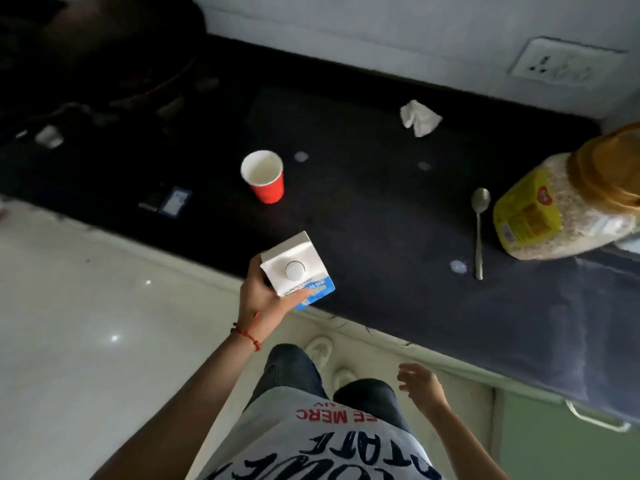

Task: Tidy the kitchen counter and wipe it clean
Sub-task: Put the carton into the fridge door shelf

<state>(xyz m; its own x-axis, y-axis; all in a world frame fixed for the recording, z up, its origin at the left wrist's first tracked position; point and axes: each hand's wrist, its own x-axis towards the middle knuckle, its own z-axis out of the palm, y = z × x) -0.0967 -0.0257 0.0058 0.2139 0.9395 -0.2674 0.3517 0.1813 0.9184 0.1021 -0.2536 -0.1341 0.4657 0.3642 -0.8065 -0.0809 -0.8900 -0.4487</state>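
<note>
Fingers of left hand (258, 294) gripping carton (297, 270) over counter (381, 216) edge, right hand (420, 386) loosely spread

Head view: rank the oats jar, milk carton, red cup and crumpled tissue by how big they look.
1. Oats jar, partly cut off at the frame edge.
2. Milk carton, held up nearer the camera by the left hand, so likely flattered.
3. Red cup.
4. Crumpled tissue.

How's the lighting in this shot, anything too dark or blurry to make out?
Head view: the counter's far-left end is too dark to read; the floor shows glare spots; the oats jar at the right edge looks stretched and soft.
</note>
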